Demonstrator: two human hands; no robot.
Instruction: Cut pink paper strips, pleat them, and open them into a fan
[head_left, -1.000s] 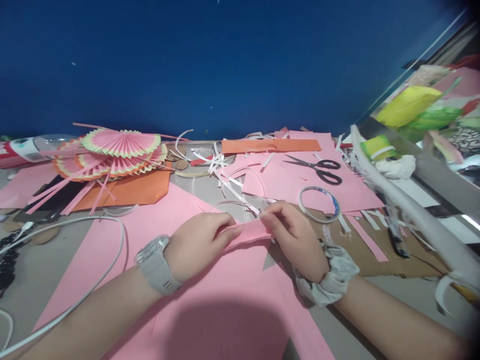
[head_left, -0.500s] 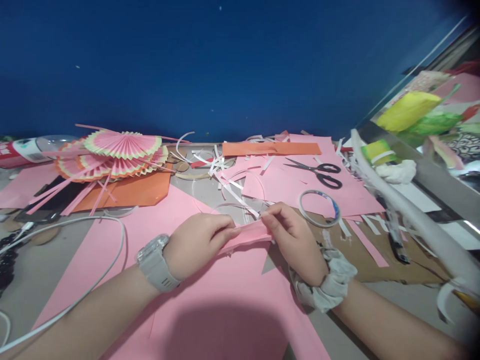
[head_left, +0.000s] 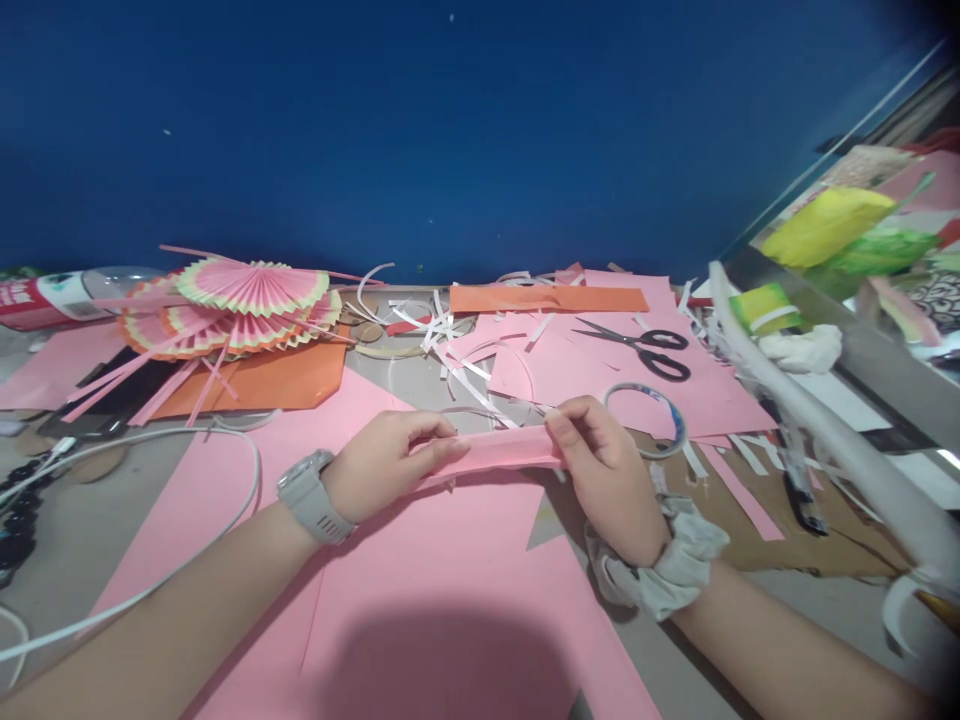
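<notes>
A narrow folded strip of pink paper [head_left: 506,450] is stretched between both hands above a large pink sheet [head_left: 420,590]. My left hand [head_left: 397,460], with a grey watch at the wrist, pinches the strip's left end. At its right end, my right hand [head_left: 600,465] grips it between thumb and fingers; a pale scrunchie circles that wrist. Just beyond the right hand lie a roll of tape [head_left: 679,430] and black-handled scissors [head_left: 637,345] on pink paper.
Pleated paper fans [head_left: 251,300] lie at the back left over orange paper [head_left: 262,380], beside a bottle [head_left: 56,300]. White paper scraps [head_left: 435,330] and an orange strip [head_left: 547,298] are at the back. A white cable [head_left: 251,490] crosses the left; cardboard [head_left: 720,520] lies right.
My hands have moved slightly apart, and a longer stretch of the pink strip shows between them. The strip is now more level. The view has shifted slightly.
</notes>
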